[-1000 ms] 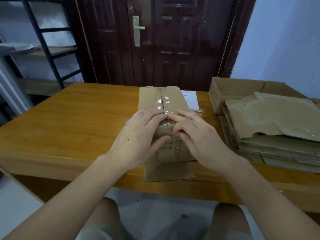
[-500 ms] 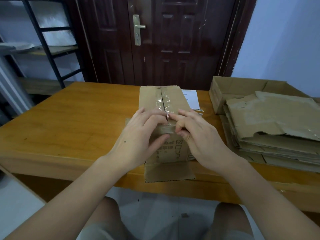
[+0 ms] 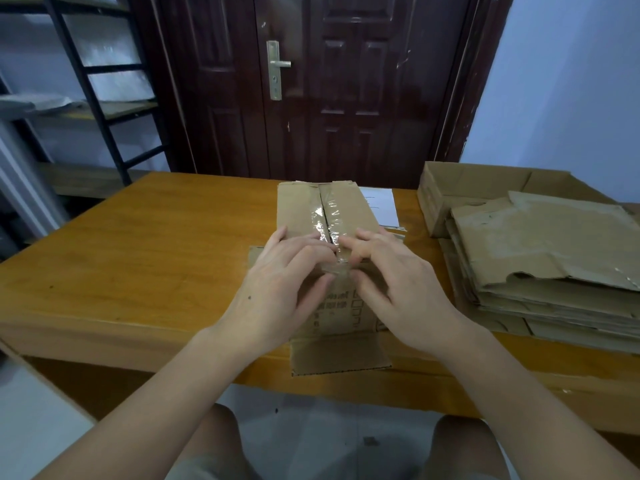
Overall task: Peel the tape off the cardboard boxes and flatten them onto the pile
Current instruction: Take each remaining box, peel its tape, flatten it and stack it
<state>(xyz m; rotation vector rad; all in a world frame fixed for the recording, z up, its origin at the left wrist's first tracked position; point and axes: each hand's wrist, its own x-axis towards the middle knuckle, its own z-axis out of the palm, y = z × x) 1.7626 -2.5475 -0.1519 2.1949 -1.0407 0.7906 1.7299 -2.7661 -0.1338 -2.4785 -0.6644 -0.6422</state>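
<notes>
Since a second ago our right hand (image 3: 398,289) has crept along the tape (image 3: 327,216), fingertips picking; left hand (image 3: 280,289) lies flat, bracing the cardboard box (image 3: 298,209). Nothing peeled yet.

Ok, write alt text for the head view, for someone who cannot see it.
Two bare hands work at clear tape along the top seam of a cardboard box on a wooden table; the left hand rests on it, the right hand picks at the tape. A pile of flattened cardboard lies to the right.
</notes>
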